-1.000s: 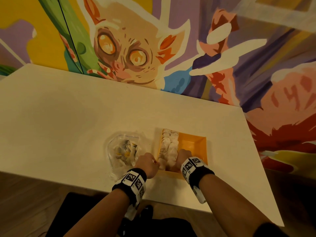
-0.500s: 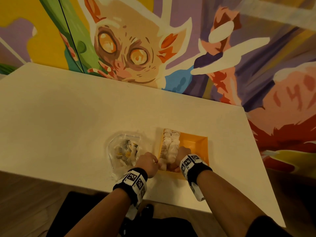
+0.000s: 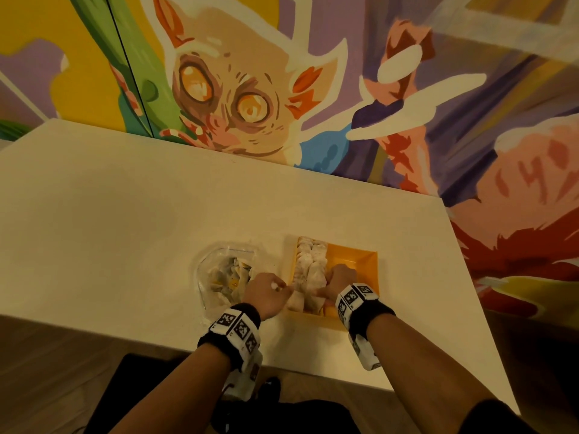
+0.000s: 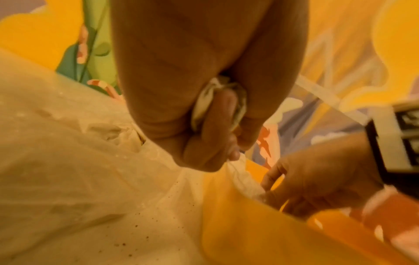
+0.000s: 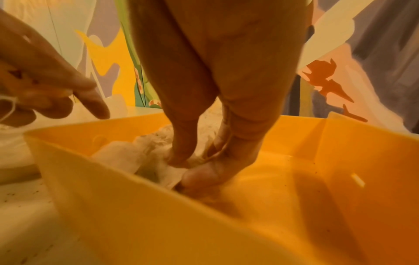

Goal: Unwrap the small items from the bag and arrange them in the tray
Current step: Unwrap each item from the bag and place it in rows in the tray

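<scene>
Head view, left to right: a clear bag (image 3: pixel 225 274) of wrapped items lies on the white table (image 3: pixel 109 220). Just beside it, the left hand (image 3: pixel 266 294) curls around a crumpled wrapper (image 4: pixel 204 100). The right hand (image 3: pixel 336 281) reaches into the orange tray (image 3: pixel 360 261), fingertips pinching a white item (image 5: pixel 176 170) at the row's near end. Placing seems underway; next likely comes another wrapped piece. The tray's right half looks open, its near wall close.

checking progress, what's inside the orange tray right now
Pale unwrapped items lined along the left side of the orange tray; the right hand presses among them, hiding what lies beneath it.
</scene>
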### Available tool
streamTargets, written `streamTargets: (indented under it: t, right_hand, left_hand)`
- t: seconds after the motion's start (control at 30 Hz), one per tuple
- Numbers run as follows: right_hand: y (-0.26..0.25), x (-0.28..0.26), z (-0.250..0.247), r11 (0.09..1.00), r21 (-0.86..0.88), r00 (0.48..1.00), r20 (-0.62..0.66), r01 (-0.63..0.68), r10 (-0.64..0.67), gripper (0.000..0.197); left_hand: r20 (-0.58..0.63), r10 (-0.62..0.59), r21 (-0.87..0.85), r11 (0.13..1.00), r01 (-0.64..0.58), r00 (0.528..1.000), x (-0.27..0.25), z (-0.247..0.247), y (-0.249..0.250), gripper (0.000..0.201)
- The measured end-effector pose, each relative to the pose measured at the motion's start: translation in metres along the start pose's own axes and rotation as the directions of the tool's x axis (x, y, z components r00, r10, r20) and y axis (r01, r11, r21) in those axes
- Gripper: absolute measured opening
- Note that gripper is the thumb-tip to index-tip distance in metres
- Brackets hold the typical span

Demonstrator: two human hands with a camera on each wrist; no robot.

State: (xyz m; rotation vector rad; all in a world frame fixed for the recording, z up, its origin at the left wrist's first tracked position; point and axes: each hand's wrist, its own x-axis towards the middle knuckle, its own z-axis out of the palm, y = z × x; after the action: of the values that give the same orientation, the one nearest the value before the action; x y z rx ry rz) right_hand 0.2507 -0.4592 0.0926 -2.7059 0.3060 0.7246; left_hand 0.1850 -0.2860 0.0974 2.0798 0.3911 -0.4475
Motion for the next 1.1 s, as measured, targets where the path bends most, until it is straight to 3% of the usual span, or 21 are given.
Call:
streamTargets:
  t: [0.1, 0.2, 0.27, 0.33, 0.4, 0.53, 0.7, 0.83, 1.1]
  right_hand:
    - [0.002, -0.007, -0.003, 0.998, 0.034, 0.998, -0.023, 0.053, -0.052, 0.05]
    - [-0.003, -0.016, -0.007, 0.969, 0.187, 0.98, -0.149, 0.162, -0.135, 0.036]
    - [-0.013, -0.026, -0.008, 0.89, 0.349, 0.944, -0.249, 0.295, -0.215, 0.02]
    - [-0.026, -0.041, -0.007, 0.765, 0.47, 0.895, -0.296, 0.44, -0.333, 0.013]
    - [-0.037, -0.057, -0.004, 0.678, 0.531, 0.858, -0.245, 0.509, -0.452, 0.016]
    - [-0.047, -0.07, 0.005, 0.666, 0.527, 0.802, -0.051, 0.527, -0.594, 0.036]
    - [-0.048, -0.068, 0.004, 0.73, 0.437, 0.81, 0.007, 0.525, -0.587, 0.04]
    - [-0.048, -0.067, 0.006, 0.711, 0.488, 0.81, 0.013, 0.506, -0.586, 0.034]
    - [-0.047, -0.065, 0.012, 0.666, 0.543, 0.84, -0.152, 0.511, -0.52, 0.014]
  left_hand:
    - [0.071, -0.12, -0.392, 0.909, 0.139, 0.99, -0.003, -0.011, 0.006, 0.039]
    - [0.133, -0.149, -0.571, 0.796, 0.198, 0.98, -0.005, -0.024, 0.006, 0.044]
    - [0.187, -0.154, -0.623, 0.745, 0.238, 0.97, -0.006, -0.03, 0.005, 0.051]
    - [0.22, -0.147, -0.654, 0.711, 0.258, 0.964, -0.007, -0.035, 0.004, 0.055]
    - [0.222, -0.135, -0.669, 0.7, 0.251, 0.966, -0.008, -0.038, 0.004, 0.057]
    - [0.2, -0.136, -0.657, 0.716, 0.236, 0.97, -0.014, -0.041, 0.005, 0.054]
    - [0.182, -0.116, -0.624, 0.754, 0.205, 0.977, -0.018, -0.045, 0.002, 0.055]
    - [0.19, -0.103, -0.61, 0.767, 0.2, 0.976, -0.017, -0.047, 0.002, 0.056]
    - [0.206, -0.088, -0.61, 0.767, 0.198, 0.975, -0.018, -0.044, 0.003, 0.051]
